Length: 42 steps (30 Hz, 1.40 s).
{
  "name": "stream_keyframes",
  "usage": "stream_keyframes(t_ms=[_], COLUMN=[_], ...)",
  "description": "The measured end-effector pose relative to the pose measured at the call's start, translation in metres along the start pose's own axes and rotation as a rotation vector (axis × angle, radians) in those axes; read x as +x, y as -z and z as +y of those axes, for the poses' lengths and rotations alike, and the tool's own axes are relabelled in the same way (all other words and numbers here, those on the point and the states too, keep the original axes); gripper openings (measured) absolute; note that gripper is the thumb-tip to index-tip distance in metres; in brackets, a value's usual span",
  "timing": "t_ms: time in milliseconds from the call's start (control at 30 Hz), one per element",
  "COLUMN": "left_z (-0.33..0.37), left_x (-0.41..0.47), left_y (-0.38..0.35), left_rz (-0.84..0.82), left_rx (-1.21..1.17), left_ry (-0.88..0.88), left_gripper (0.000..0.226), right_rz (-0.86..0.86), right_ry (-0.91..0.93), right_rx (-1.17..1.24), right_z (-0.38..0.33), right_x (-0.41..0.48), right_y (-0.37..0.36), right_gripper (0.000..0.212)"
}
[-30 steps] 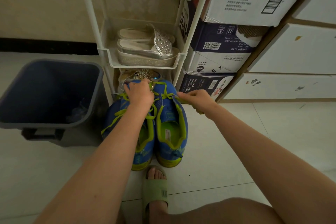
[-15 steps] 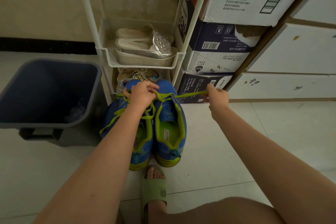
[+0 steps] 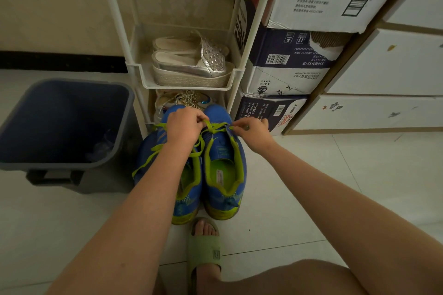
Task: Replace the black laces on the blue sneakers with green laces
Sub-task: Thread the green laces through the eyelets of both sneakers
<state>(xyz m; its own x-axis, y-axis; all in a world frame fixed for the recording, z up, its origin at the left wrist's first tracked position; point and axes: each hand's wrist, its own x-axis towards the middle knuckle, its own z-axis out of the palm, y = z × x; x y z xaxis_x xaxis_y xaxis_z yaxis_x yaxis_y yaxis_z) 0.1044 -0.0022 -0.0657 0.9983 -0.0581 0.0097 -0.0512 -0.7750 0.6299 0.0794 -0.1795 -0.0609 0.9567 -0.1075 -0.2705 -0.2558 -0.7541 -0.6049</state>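
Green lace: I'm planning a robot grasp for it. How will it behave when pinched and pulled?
Probably floppy: the green lace droops over the left sneaker's side where nothing holds it. It likely runs straight only under tension, as between the left hand and right hand. It looks flat and light, so a fingertip pinch should hold it.

The pale tiled floor (image 3: 335,187) carries two blue sneakers (image 3: 223,175) standing side by side, touching, toes toward the far edge where the floor meets the wall. Just left of them stands a dark blue bin (image 3: 119,112). A white shelf rack (image 3: 249,60) stands at the far edge behind the toes, with silver sandals (image 3: 191,67) on its middle tray. Stacked cardboard boxes (image 3: 287,74) stand just right of the rack. A green slide sandal (image 3: 206,249), a foot in it, rests near the sneakers' heels.
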Motion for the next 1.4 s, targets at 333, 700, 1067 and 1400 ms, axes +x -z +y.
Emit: stream_keyframes(t_ms=[333,700,1067,1400], left_z=[0.001,0.003,0.006,0.005], left_x=[-0.002,-0.002,-0.001,-0.003], left_y=[-0.001,-0.001,0.008,0.016], left_rz=[-0.068,-0.037,-0.072,-0.151], left_rx=[-0.084,-0.066,0.000,0.052], left_ry=[0.086,0.091,0.066,-0.067], left_gripper=[0.016,0.009,0.007,0.005], right_rz=[0.240,0.036,0.039,-0.001], right_ry=[-0.231,-0.082,-0.061,-0.139], right_rx=[0.344,0.074,0.275,0.345], right_z=[0.005,0.002,0.002,-0.001], right_x=[0.003,0.000,0.006,0.006], right_y=[0.009,0.002,0.000,0.003], right_gripper=[0.022,0.030,0.012,0.018])
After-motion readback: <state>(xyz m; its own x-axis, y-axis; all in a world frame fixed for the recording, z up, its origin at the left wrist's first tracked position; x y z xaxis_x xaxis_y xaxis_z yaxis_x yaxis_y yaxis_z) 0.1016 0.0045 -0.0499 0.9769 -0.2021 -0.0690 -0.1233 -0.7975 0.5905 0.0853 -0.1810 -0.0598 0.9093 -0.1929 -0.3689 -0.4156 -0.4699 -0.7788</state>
